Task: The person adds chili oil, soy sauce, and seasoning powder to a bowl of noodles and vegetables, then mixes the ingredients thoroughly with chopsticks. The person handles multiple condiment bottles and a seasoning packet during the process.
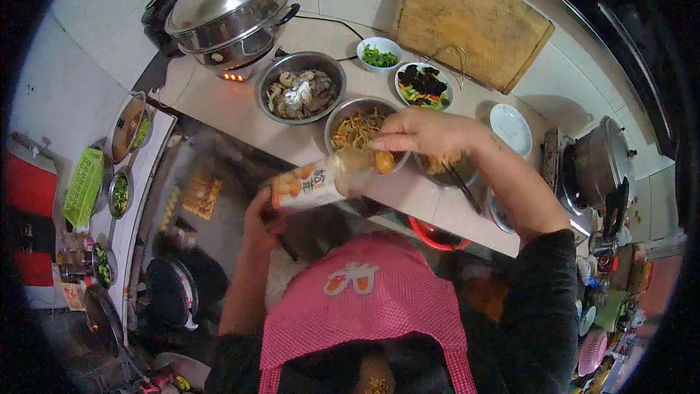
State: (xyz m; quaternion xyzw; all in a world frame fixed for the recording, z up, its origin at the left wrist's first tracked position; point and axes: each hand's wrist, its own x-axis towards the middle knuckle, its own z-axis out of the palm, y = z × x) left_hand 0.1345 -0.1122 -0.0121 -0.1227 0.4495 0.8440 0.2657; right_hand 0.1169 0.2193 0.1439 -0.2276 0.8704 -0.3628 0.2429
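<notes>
My left hand (267, 216) holds a labelled seasoning jar (306, 185), tilted so its mouth points right, beside the front of a metal bowl (336, 115) of shredded food. Over that bowl's right side is my right hand (402, 132), fingers pinched together; whether they hold something small cannot be made out. Just right of it, partly under my forearm, another bowl (469, 175) has dark chopsticks (462, 187) leaning in it. To the left stands a metal bowl (264, 109) of raw-looking meat pieces with white powder on top.
A lidded steamer (224, 5) stands at the back left. Behind the bowls are a small bowl of chopped greens (380, 57), a plate of black fungus and vegetables (424, 86) and a wooden cutting board (470, 22). White plates (510, 128) and a lidded pot (599, 161) are at the right.
</notes>
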